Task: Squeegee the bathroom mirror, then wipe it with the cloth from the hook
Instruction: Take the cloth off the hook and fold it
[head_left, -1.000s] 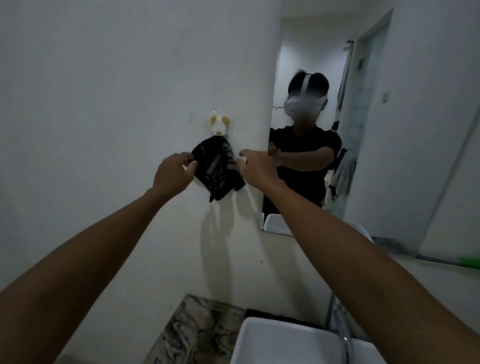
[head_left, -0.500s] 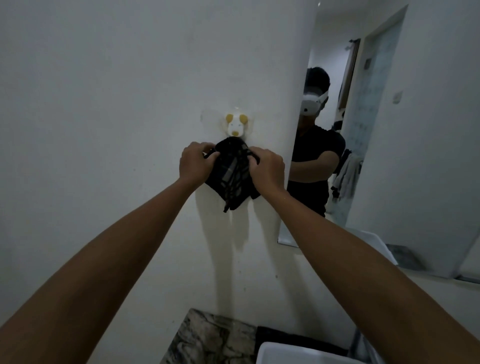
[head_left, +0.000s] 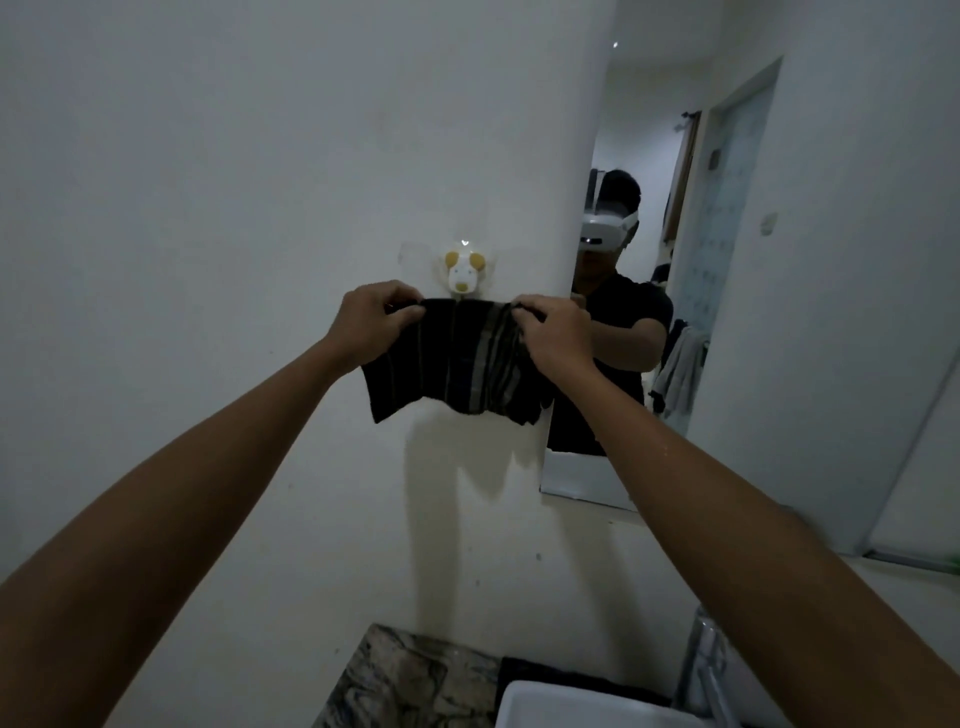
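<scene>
A dark striped cloth is stretched flat in front of the white wall, just below a white and yellow dog-shaped hook. My left hand pinches the cloth's top left corner. Its top right corner is gripped by my right hand. The cloth's top edge sits right under the hook; whether it still hangs on it I cannot tell. The mirror is on the wall to the right, showing a person's reflection.
A white sink sits at the bottom with a chrome tap beside my right forearm. A marbled counter lies left of the sink. A green object shows at the far right edge below the mirror.
The cloth was bunched and hanging from the hook; both hands closed on it and pulled apart, so it is now spread wide. The view shifted left and upward.
</scene>
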